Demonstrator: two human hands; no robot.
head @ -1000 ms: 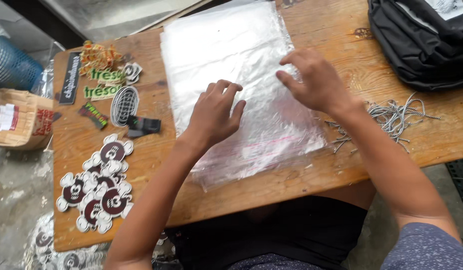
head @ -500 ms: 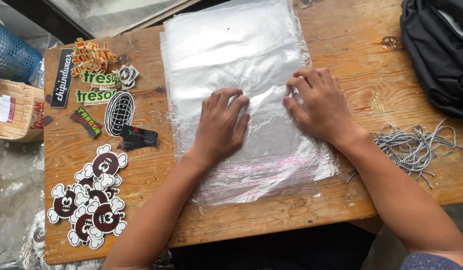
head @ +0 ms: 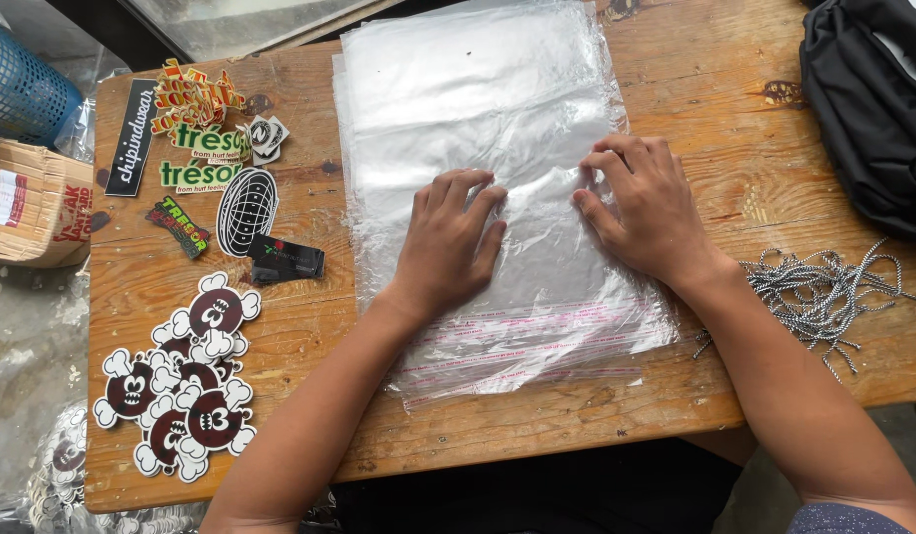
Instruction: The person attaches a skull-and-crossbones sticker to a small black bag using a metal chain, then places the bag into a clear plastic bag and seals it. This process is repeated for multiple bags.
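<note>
1. Centrally, a stack of clear plastic bags (head: 478, 109) lies flat on the wooden surface (head: 676, 69), running from the far edge almost to the near edge.
2. The bags are thin, glossy and see-through, with soft wrinkles and pale glare across the upper half; the wood grain shows faintly through them.
3. Near the front edge the sheets fan out slightly, and thin red-printed sealing strips (head: 537, 341) run across their ends.
4. The left hand (head: 448, 247) lies palm down on the stack, fingers spread and nearly straight, pressing flat and gripping nothing.
5. The right hand (head: 641, 213) rests on the right part of the stack, fingers curled, fingertips (head: 592, 168) bent onto the film; whether they pinch a sheet I cannot tell.
6. Just left of the bags lie a round grid-patterned sticker (head: 246, 210) and a small dark card (head: 285, 259).
7. Further left, a pile of dark red cartoon stickers (head: 181, 386) with white outlines sits near the front corner, and lettered stickers (head: 196, 148) lie toward the back.
8. To the right, a tangle of grey-and-white cords (head: 824, 292) lies beside the right forearm, and a black bag (head: 869, 109) occupies the far right corner.
9. Off the left edge stand a blue mesh basket (head: 23, 94) and a cardboard box (head: 33, 203).
</note>
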